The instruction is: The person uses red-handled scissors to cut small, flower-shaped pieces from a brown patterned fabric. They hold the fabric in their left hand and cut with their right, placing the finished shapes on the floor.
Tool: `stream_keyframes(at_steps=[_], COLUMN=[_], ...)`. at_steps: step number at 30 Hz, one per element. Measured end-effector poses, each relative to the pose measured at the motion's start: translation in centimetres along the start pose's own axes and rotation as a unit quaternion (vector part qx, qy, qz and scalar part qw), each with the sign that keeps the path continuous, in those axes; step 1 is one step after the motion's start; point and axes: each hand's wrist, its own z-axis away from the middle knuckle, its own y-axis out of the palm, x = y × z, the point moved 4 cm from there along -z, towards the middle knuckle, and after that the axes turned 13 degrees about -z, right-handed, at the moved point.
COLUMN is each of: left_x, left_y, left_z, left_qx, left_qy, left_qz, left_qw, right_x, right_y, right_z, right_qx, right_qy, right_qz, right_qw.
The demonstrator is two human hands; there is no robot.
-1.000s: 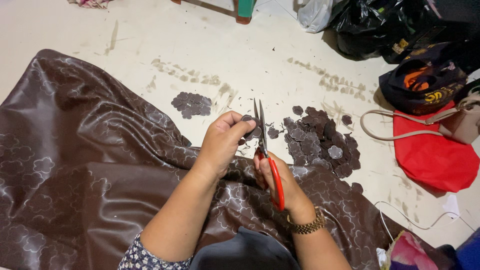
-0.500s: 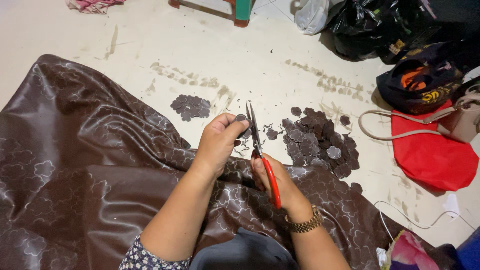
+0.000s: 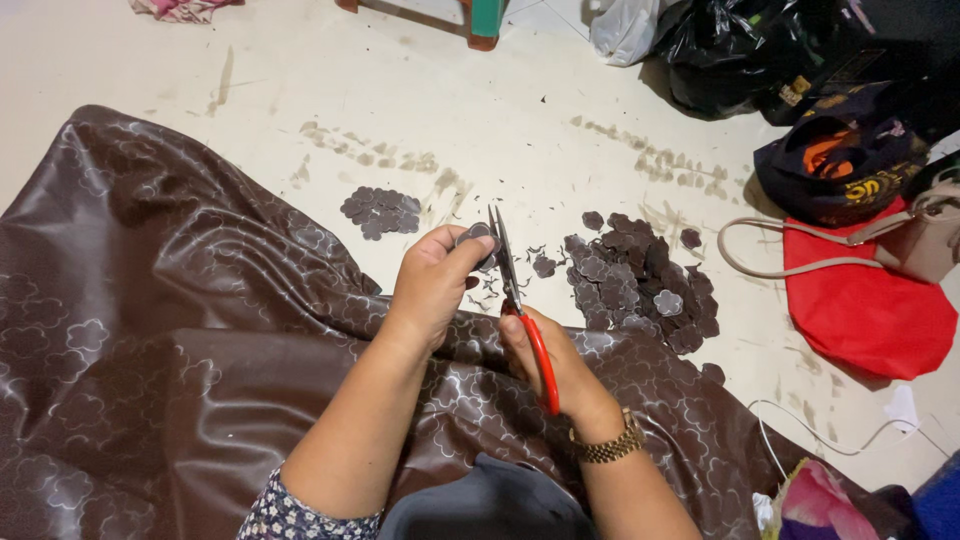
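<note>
2 hands work over a brown patterned sheet [image 3: 150, 330]: the left hand [image 3: 432, 285] pinches a small flower cutout [image 3: 473, 238], the right hand [image 3: 545, 360] grips red-handled scissors [image 3: 520, 310], blades nearly closed. Beyond the sheet lie 2 cutout piles [image 3: 640, 280]; most sheet looks uncut.

Packages sit along the floor's right and far edges. A crumpled white plastic bag [image 3: 625, 28] lies at the top, just beside a bulging black plastic bag [image 3: 730, 55]. Below them a dark bag with orange and yellow printed markings [image 3: 840, 170] rests against a flat red bag [image 3: 865, 305]. No signs or screens are visible.
</note>
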Motion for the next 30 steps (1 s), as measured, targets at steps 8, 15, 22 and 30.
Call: stream_keyframes(at_steps=[8, 15, 22, 30], left_x=[-0.1, 0.25, 0.64, 0.51], left_y=[-0.01, 0.29, 0.43, 0.4], left_z=[-0.17, 0.04, -0.27, -0.01], left_qx=[-0.011, 0.005, 0.004, -0.002], left_qy=[0.021, 0.016, 0.024, 0.018], left_qz=[-0.007, -0.033, -0.035, -0.031], left_qw=[1.0, 0.999, 0.999, 0.999], right_x=[0.69, 0.66, 0.04, 0.51], right_y=[0.23, 0.61, 0.31, 0.45], right_z=[0.0, 0.21, -0.13, 0.05], right_qx=[0.013, 0.06, 0.07, 0.042], right_qy=[-0.002, 0.005, 0.0, 0.006], right_qz=[0.01, -0.084, -0.093, -0.084], right_qw=[1.0, 0.995, 0.993, 0.996])
